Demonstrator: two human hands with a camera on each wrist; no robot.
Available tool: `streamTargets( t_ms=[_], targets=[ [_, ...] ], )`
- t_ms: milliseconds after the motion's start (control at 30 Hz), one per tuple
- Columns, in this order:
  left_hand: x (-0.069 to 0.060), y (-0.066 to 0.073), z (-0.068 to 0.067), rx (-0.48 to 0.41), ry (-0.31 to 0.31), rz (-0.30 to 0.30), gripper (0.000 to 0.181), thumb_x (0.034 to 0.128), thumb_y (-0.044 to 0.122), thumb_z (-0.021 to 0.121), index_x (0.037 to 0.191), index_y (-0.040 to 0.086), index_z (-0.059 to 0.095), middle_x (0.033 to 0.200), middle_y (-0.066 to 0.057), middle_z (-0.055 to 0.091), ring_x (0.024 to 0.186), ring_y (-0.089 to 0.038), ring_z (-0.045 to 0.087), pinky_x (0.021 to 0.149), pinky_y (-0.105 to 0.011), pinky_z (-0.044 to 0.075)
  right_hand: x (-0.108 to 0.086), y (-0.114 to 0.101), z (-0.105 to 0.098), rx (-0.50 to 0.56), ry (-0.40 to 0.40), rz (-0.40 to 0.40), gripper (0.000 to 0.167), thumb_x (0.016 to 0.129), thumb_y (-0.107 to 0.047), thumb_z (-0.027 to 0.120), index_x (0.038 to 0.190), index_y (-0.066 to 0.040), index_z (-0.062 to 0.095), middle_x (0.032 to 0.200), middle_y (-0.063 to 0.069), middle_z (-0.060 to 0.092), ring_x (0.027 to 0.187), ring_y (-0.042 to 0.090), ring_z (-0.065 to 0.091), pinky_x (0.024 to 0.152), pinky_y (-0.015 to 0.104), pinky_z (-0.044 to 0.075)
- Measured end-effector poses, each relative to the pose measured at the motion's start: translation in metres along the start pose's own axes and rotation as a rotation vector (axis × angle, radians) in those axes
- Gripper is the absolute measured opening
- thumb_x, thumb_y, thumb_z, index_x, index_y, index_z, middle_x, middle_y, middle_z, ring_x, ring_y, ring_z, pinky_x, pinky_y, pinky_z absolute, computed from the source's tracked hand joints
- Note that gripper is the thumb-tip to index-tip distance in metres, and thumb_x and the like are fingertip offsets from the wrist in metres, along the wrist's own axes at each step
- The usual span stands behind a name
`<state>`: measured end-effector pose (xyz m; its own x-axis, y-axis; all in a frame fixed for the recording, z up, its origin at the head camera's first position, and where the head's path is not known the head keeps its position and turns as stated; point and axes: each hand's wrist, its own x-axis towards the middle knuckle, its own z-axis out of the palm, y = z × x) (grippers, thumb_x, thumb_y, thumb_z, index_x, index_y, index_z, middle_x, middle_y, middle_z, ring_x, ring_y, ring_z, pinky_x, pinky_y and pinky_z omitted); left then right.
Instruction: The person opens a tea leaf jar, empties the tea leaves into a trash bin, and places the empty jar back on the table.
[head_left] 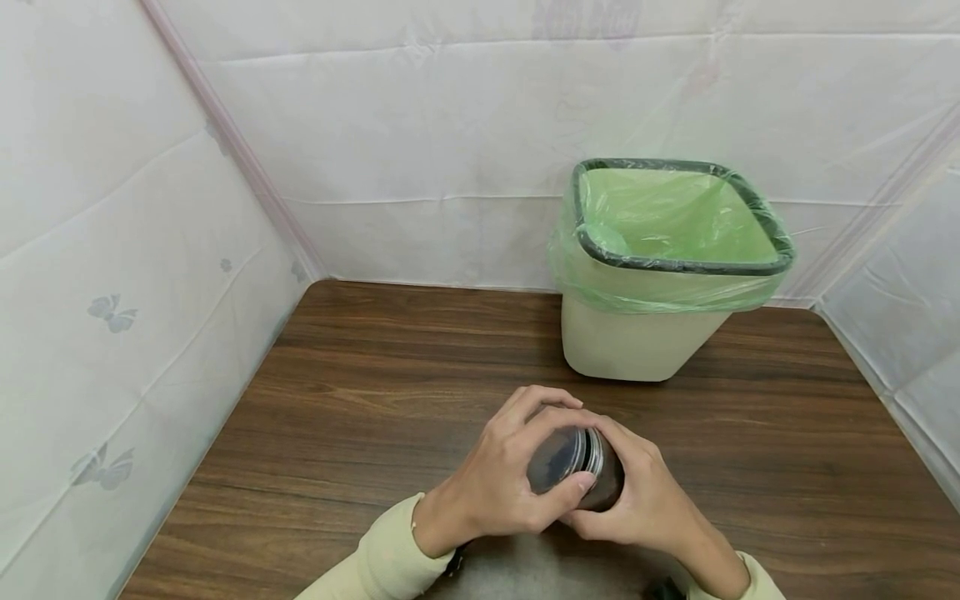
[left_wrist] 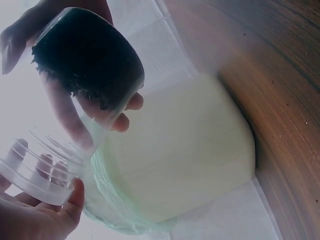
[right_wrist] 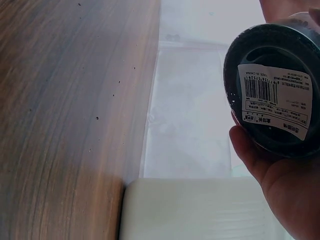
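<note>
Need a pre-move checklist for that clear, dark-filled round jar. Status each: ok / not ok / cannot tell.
1. Right hand gripping the clear round jar with dark contents: ok.
2. Left hand gripping the clear, ridged round lid end: ok.
3. Jar held off the brown wood-grain table: ok, its base and white barcode label show in the right wrist view.
4. Jar upright: not ok, tilted with the lid end toward the left hand.
5. Lid loosened: cannot tell.
6. Cream bin upright, translucent green plastic liner over its rim: ok.
</note>
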<state>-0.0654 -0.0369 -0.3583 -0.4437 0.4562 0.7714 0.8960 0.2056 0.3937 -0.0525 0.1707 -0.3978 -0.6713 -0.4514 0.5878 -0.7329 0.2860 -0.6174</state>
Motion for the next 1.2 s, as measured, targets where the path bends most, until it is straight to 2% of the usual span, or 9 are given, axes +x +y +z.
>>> streamTargets(
  t_ms=[300, 767, 1200],
  targets=[
    [-0.0003, -0.0006, -0.0007, -0.011, 0.009, -0.009, 0.039, 0.0944, 0.036, 0.062, 0.124, 0.010, 0.064, 0.124, -0.007, 0.058, 0.112, -0.017, 0.058, 0.098, -0.028, 0.046, -0.0014, 0.0002, -0.0016, -0.031, 0.008, 0.010, 0.087, 0.067, -0.029, 0.092, 0.142, -0.011, 0.053, 0.123, 0.000, 0.064, 0.095, 0.014, 0.066, 0.077, 0.023, 0.055],
    [-0.0016, -0.0015, -0.0006, -0.017, 0.013, -0.025, 0.037, 0.0867, 0.032, 0.072, 0.116, 0.011, 0.065, 0.121, -0.007, 0.058, 0.113, -0.016, 0.058, 0.098, -0.027, 0.047, -0.0029, 0.0025, -0.0046, -0.041, 0.017, 0.027, 0.089, 0.065, -0.025, 0.093, 0.143, -0.010, 0.052, 0.127, 0.001, 0.063, 0.097, 0.015, 0.066, 0.079, 0.023, 0.055],
    [-0.0025, -0.0027, -0.0004, -0.030, 0.017, -0.025, 0.037, 0.0885, 0.033, 0.071, 0.116, 0.009, 0.065, 0.119, -0.007, 0.059, 0.111, -0.016, 0.058, 0.097, -0.027, 0.047, -0.0043, 0.0053, -0.0065, -0.036, 0.025, 0.034, 0.090, 0.065, -0.024, 0.093, 0.143, -0.010, 0.051, 0.128, 0.001, 0.062, 0.097, 0.017, 0.066, 0.079, 0.023, 0.055]
  ],
)
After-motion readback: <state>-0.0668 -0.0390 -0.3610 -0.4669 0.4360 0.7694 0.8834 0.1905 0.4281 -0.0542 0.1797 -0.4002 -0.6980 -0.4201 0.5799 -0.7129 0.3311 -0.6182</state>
